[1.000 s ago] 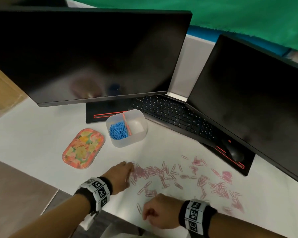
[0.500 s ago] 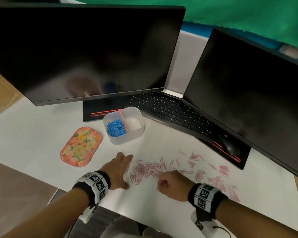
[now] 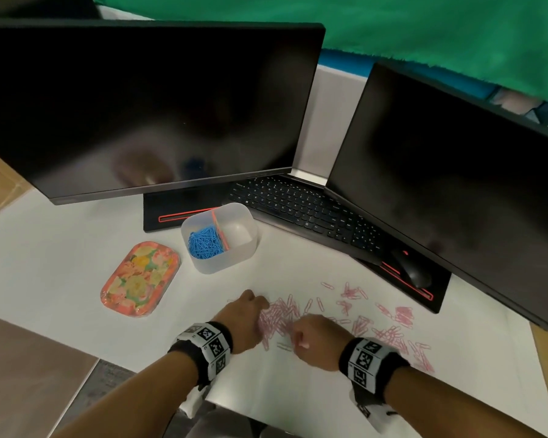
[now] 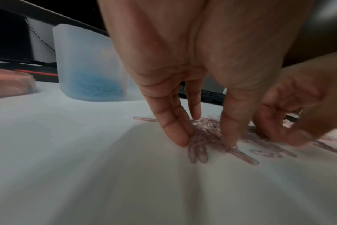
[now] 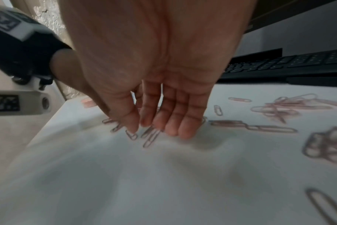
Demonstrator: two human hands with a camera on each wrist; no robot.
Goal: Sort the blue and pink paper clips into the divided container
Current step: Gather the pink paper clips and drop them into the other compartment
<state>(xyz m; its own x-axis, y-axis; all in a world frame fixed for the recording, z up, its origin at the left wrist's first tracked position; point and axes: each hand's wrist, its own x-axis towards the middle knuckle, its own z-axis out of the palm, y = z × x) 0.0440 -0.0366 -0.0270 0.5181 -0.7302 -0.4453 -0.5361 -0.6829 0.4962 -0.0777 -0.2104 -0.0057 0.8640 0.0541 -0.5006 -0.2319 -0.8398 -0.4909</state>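
My left hand [image 3: 246,320] and right hand [image 3: 317,341] sit close together on the white bench [image 3: 60,263], a heap of pink paper clips [image 3: 280,314] gathered between them. Left fingers [image 4: 175,129] point down, straight, tips pressed against the heap; thumb on its other side. Right fingers [image 5: 171,120] likewise extended, tips on the bench among loose clips, nothing gripped. More pink clips lie scattered to my right [image 3: 393,330].

Against half a second ago: both hands have drawn nearer each other, the right moving left, and the clips between them are bunched tighter.

The divided container [image 3: 231,263] stands beyond my left hand, well apart from it; blue paper clips [image 3: 204,245] fill its left compartment, the right compartment shows no clips. A floral tray [image 3: 140,279] lies left of it. Keyboard [image 3: 304,210], mouse [image 3: 412,270] and two dark monitors [image 3: 140,105] stand behind. Nothing lies between heap and container.
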